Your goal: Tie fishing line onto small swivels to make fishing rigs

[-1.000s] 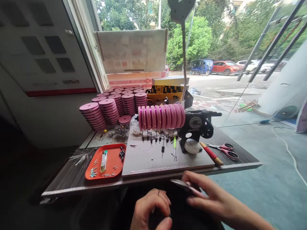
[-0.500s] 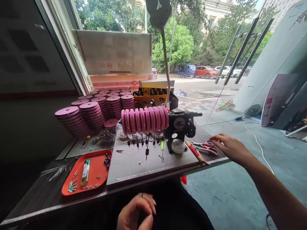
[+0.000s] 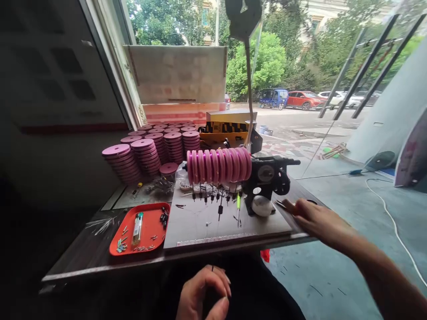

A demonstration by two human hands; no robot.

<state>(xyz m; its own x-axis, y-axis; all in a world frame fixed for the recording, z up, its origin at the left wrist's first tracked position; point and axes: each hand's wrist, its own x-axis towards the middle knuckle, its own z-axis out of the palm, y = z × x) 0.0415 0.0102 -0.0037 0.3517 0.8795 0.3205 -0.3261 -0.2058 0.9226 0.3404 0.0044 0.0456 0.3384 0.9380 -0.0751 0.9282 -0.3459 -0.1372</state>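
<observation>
My right hand [image 3: 310,220] is at the table's right edge, its fingers closed on a pair of scissors whose dark blade tips [image 3: 281,204] stick out past the fingertips. Their handles are hidden under the hand. Low in front of my dark clothing, my left hand [image 3: 203,295] is curled, thumb close to the fingertips. Anything it holds is hidden. A row of pink foam discs [image 3: 218,165] sits on a black clamp device [image 3: 267,178], with several small dark weights [image 3: 220,211] hanging below on a white board [image 3: 196,229]. A green-handled tool [image 3: 238,202] hangs there too.
Left of the board lies an orange tray [image 3: 115,249] with a clear tube [image 3: 137,229] and small metal parts. Stacks of pink discs [image 3: 145,155] stand behind it. A white round object [image 3: 262,206] sits by the device. A lamp arm [image 3: 249,89] rises behind it.
My right hand has moved in over the scissors and closed on them, covering the red-and-yellow stick beside them. My left hand stays curled. The whole view has shifted.
</observation>
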